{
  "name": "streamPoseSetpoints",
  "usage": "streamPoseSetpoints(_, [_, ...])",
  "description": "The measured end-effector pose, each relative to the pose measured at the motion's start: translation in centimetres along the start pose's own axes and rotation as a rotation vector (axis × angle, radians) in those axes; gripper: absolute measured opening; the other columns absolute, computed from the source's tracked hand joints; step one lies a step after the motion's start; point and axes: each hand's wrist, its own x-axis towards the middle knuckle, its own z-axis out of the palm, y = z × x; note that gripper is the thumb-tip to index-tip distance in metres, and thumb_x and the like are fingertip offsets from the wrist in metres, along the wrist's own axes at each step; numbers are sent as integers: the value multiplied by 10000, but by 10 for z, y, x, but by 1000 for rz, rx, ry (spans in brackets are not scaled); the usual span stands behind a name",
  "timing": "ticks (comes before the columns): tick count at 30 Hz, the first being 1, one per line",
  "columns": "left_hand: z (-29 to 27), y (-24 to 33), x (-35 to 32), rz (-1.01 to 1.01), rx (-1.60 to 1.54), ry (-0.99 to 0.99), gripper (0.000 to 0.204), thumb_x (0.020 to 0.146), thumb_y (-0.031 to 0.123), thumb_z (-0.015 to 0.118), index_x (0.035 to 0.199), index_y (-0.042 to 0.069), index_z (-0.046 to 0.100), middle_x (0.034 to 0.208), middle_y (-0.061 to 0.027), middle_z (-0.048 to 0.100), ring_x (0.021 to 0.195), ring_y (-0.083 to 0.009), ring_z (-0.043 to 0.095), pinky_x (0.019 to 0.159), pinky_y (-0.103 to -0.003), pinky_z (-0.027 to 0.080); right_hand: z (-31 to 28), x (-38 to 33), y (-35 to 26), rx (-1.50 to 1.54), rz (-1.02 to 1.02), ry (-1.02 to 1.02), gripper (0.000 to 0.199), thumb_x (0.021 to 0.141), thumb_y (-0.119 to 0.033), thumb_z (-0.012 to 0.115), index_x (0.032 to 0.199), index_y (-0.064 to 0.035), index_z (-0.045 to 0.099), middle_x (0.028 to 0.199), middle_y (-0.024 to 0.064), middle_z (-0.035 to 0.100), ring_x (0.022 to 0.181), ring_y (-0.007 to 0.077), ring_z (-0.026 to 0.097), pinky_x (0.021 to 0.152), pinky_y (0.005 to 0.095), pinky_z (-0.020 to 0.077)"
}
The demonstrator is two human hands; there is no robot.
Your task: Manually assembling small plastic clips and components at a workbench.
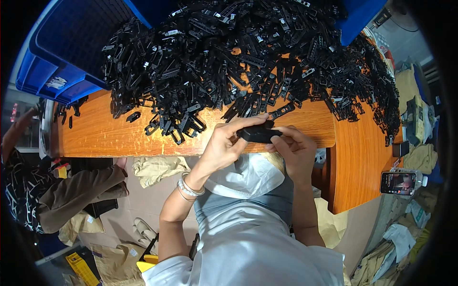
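Between my two hands, just over the table's front edge, is a black plastic piece (260,134), long and smooth with a rounded end. My left hand (228,140), with bracelets at the wrist, is closed on its left end. At the other end, the thumb and fingers of my right hand (295,148) pinch it. The fingers cover part of its shape. Right behind my hands lies a small black frame-like part (282,110) with openings in it. Beyond that spreads a large heap of similar black plastic parts (205,57).
The wooden table (90,128) bends toward me on the right. A blue crate (62,62) stands at the left back. A phone (399,183) is propped by the right edge. Another person's legs (78,195) show at the left. Brown bags (114,262) lie on the floor.
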Motion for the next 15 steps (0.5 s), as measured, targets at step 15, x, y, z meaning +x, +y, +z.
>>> streamPoseSetpoints(15, [-2, 11, -13, -140, 110, 26, 343, 728, 45, 666, 1051, -32, 580, 878, -133, 643, 739, -116, 601, 624, -203, 455, 0, 7, 1, -336, -163, -137, 317, 712, 100, 546, 1022, 37, 563, 981, 104, 534, 858, 150, 545, 754, 236, 436])
